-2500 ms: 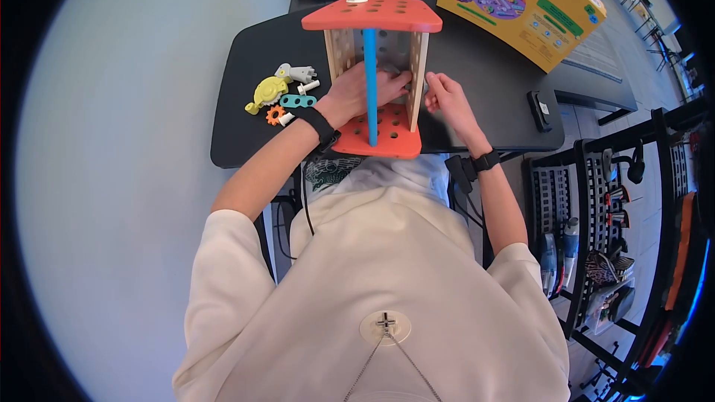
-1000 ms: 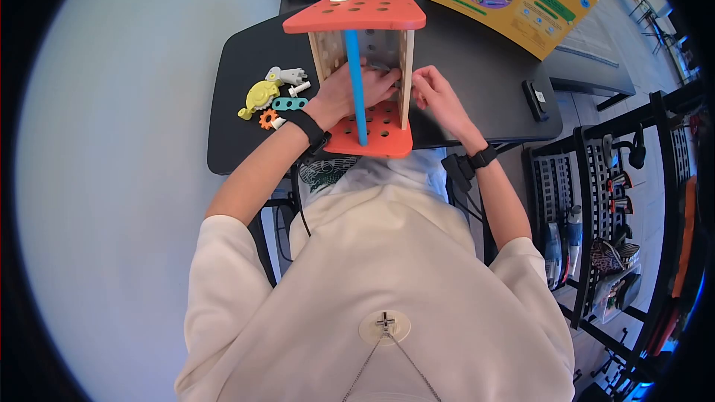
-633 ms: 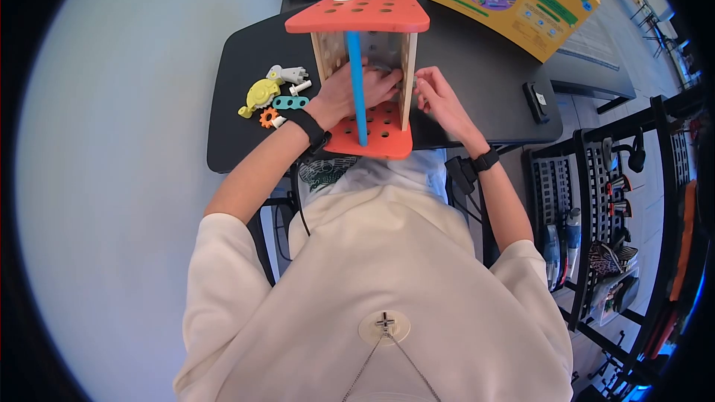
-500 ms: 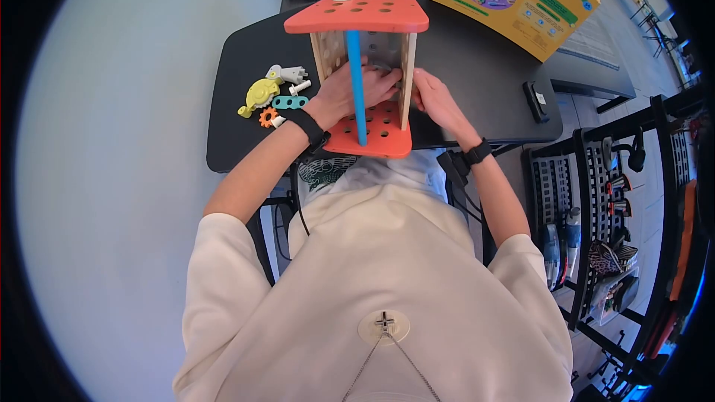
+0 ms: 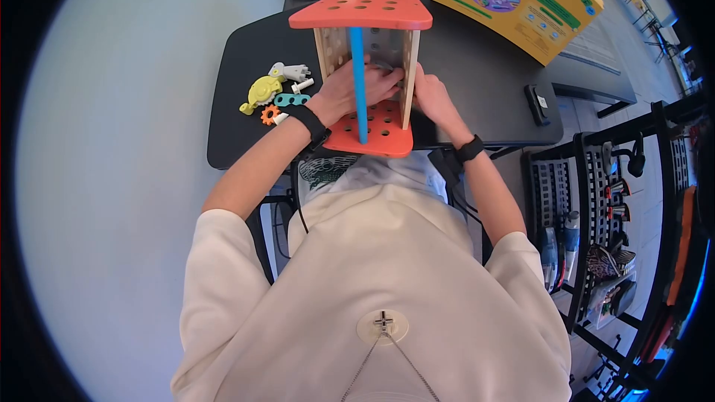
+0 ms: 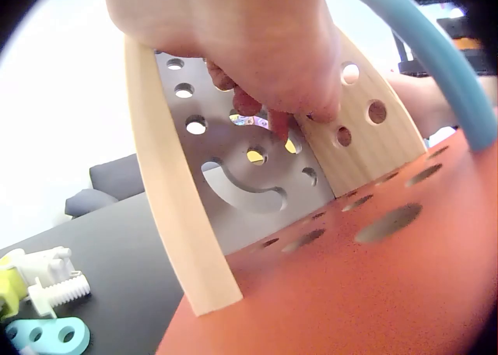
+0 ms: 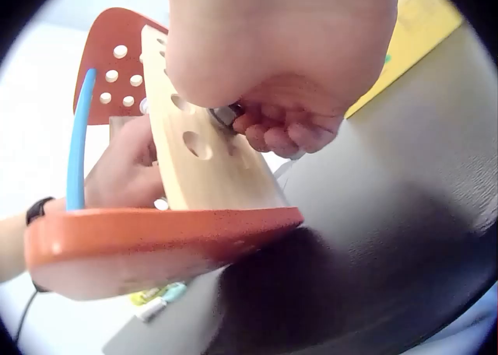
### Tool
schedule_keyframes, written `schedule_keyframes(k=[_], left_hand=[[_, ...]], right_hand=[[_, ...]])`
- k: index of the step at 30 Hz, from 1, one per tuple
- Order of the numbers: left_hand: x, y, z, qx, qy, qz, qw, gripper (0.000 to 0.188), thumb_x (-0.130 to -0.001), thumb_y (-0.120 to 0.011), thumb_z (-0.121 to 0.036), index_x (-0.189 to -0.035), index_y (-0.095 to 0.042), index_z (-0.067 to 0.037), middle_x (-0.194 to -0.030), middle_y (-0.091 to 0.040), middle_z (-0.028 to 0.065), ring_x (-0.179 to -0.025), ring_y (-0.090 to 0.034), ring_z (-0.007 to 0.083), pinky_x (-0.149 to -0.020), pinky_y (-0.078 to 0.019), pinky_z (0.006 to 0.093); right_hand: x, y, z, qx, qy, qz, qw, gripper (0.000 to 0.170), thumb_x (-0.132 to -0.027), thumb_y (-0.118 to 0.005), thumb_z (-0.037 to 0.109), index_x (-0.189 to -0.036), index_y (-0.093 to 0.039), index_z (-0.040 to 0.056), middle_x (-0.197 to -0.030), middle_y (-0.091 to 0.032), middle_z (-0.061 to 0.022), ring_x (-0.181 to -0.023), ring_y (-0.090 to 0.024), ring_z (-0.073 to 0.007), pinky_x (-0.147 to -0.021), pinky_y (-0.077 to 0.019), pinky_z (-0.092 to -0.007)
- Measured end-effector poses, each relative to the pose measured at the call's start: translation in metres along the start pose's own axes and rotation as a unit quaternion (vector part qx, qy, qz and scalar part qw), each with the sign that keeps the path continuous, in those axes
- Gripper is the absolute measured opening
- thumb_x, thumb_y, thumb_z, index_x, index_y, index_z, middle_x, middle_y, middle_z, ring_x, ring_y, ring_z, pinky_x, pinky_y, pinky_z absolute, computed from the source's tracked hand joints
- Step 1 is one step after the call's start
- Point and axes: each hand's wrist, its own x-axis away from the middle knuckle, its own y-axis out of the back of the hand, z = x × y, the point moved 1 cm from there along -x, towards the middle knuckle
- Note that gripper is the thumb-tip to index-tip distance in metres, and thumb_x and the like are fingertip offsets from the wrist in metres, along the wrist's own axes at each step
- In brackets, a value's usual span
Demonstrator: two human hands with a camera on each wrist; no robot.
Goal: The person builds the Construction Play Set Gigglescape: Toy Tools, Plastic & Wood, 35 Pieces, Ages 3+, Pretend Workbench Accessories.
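An open toy frame stands on the black table, with a red perforated top, a red base, wooden side panels and a grey perforated back panel. A blue rod joins top and base at the front. Reaching inside behind the rod, my left hand has its fingers at the inner face of the right side panel; what they hold is hidden. My right hand is outside that panel, fingers curled, pinching a small dark grey, shiny piece against the wood.
Left of the frame lie a yellow toy part, a grey piece, a white screw, a teal perforated strip and an orange gear. A yellow box stands behind right; a black device lies near the right edge.
My right hand has moved left, closer against the outside of the side panel, and its wrist has turned. My left hand stays inside the frame.
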Motion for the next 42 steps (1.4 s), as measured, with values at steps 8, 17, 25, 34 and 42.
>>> schedule_keyframes(k=[8,17,25,34,42], left_hand=[[-0.001,-0.001,0.001,0.011,0.007,0.004,1.000,0.031,-0.100,-0.067,-0.038,-0.120,-0.063,-0.015,-0.073,-0.072,0.0005,-0.065,-0.069,0.0191,-0.078,-0.0499,0.0311],[0.001,0.001,0.001,0.045,0.017,-0.001,0.999,0.034,-0.101,-0.066,-0.038,-0.125,-0.063,-0.015,-0.082,-0.075,0.0028,-0.065,-0.070,0.0225,-0.079,-0.0539,0.0328],[0.002,-0.001,0.002,0.029,0.026,0.019,0.999,0.034,-0.102,-0.065,-0.039,-0.127,-0.062,-0.016,-0.083,-0.076,0.0029,-0.066,-0.070,0.0234,-0.080,-0.0550,0.0331],[0.003,-0.001,0.002,0.013,0.021,0.016,1.000,0.031,-0.103,-0.063,-0.040,-0.125,-0.061,-0.017,-0.080,-0.075,0.0010,-0.065,-0.070,0.0211,-0.083,-0.0511,0.0333],[0.003,-0.001,0.000,0.028,0.043,0.038,0.998,0.030,-0.104,-0.061,-0.041,-0.122,-0.060,-0.016,-0.080,-0.073,0.0003,-0.067,-0.071,0.0197,-0.085,-0.0483,0.0340]], right_hand=[[0.036,0.001,0.020,-0.019,0.122,-0.089,0.988,0.040,-0.114,-0.039,0.033,-0.112,-0.055,-0.0036,-0.097,-0.070,-0.0290,-0.101,-0.065,-0.0524,-0.084,-0.0481,-0.0564],[0.022,0.015,0.028,0.007,-0.063,0.083,0.995,0.031,-0.113,-0.044,0.029,-0.109,-0.050,-0.0013,-0.088,-0.065,-0.0272,-0.087,-0.065,-0.0473,-0.080,-0.0489,-0.0518],[0.020,0.001,0.029,0.017,0.060,-0.028,0.998,0.038,-0.115,-0.033,0.032,-0.111,-0.053,0.0001,-0.104,-0.064,-0.0309,-0.099,-0.058,-0.0555,-0.081,-0.0457,-0.0580],[0.016,-0.005,0.020,0.058,0.103,-0.053,0.992,0.040,-0.115,-0.032,0.032,-0.110,-0.056,-0.0004,-0.106,-0.064,-0.0316,-0.100,-0.059,-0.0552,-0.082,-0.0447,-0.0630],[0.011,0.009,0.004,-0.121,0.041,0.061,0.990,0.048,-0.114,-0.042,0.045,-0.133,-0.053,0.0020,-0.135,-0.060,-0.0258,-0.126,-0.057,-0.0448,-0.102,-0.0475,-0.0518]])
